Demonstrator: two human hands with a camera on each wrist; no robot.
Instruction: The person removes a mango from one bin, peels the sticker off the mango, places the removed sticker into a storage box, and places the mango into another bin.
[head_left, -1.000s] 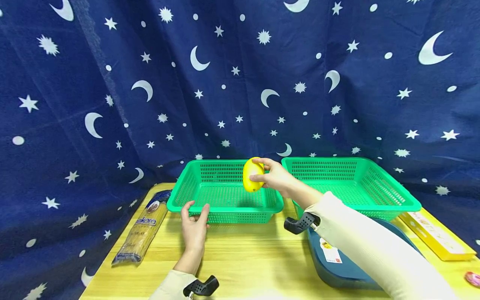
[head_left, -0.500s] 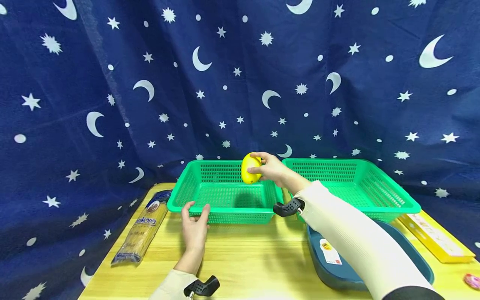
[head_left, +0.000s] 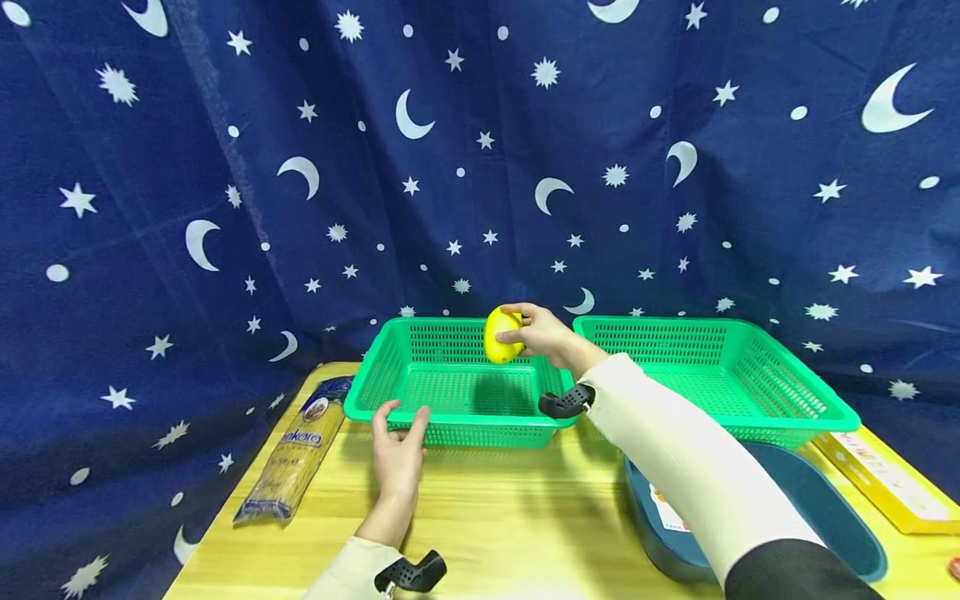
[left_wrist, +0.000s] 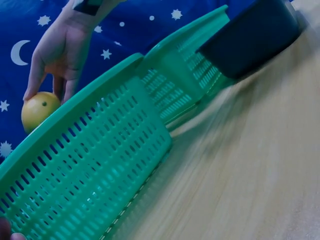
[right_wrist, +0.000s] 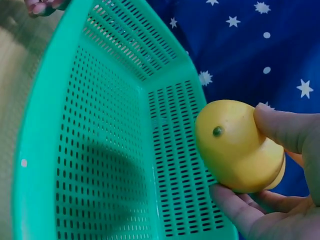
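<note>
In the head view my right hand [head_left: 543,333] holds a yellow mango [head_left: 501,336] above the left green basket [head_left: 465,421]. The right wrist view shows the mango [right_wrist: 235,145] pinched between thumb and fingers, its small dark stem spot facing the camera. Its shadow falls on the basket floor. My left hand [head_left: 397,454] is at the basket's front side, thumb and index finger spread apart and reaching up to the rim. Only its fingertips [left_wrist: 17,236] show in the left wrist view, so whether they touch the basket is unclear.
A second green basket [head_left: 817,425] stands to the right, with a dark blue bin [head_left: 825,508] in front of it. A yellow box [head_left: 892,487] lies at far right. A spaghetti packet [head_left: 300,454] lies on the wooden table [head_left: 495,517] at left. Behind hangs a starry curtain [head_left: 465,208].
The right hand has risen slightly with the mango and moved a little farther over the left basket. The left hand keeps its place beside the basket. The head view has shifted slightly.
</note>
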